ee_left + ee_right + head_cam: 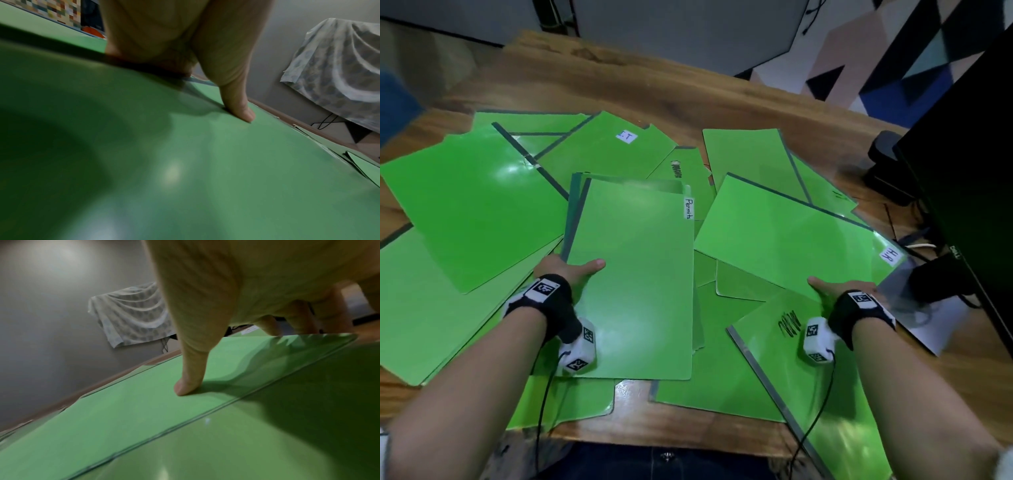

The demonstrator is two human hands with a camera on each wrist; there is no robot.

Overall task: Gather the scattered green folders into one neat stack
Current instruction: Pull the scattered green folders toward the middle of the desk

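Observation:
Several green folders lie scattered and overlapping on a wooden table (640, 89). My left hand (571, 270) grips the left edge of a small stack of folders (633, 274) topped by one labelled "Permits", thumb on top (240, 112), fingers hidden beneath. My right hand (839, 287) grips the near edge of the folder labelled "HR" (791, 246), thumb pressed on its cover (189, 382), fingers under its raised edge. A folder with black handwriting (777, 342) lies below that hand.
A black Dell monitor (976, 192) stands at the right, with cables and a black stand base (887, 164) beside it. A white sheet (928, 325) lies under the right folders. The table's near edge (640, 442) is just before my lap.

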